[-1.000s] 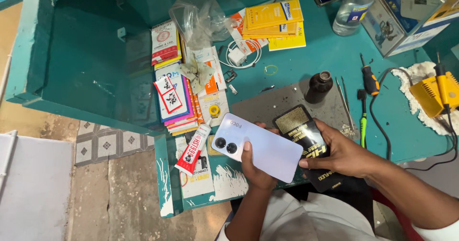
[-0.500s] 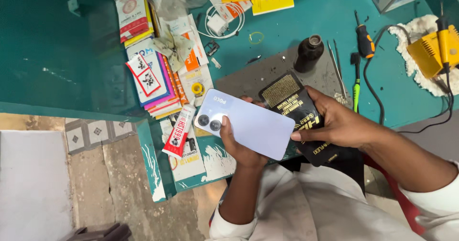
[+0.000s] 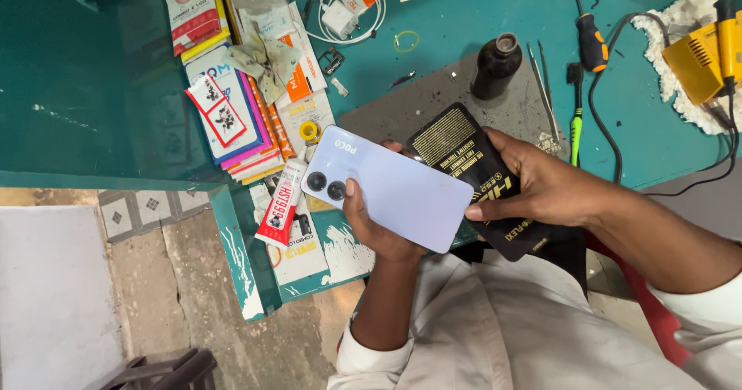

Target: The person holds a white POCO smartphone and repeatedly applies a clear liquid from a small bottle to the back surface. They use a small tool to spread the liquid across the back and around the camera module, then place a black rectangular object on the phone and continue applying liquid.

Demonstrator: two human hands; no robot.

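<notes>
Lilac, glossy and back-up, the phone (image 3: 390, 193) lies cupped in the left hand (image 3: 371, 224), twin lenses at nine o'clock. The right hand (image 3: 541, 185) pinches its three-o'clock edge together with a black packet (image 3: 479, 177). Beyond, at twelve o'clock, a grey mat (image 3: 440, 104) covers the teal bench (image 3: 502, 11), cluttered with packets and tools; tiled floor lies at eight o'clock.

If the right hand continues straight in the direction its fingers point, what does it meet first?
The right hand points leftward; its fingertips already touch the lilac phone held by the left hand, so probably the phone.
</notes>
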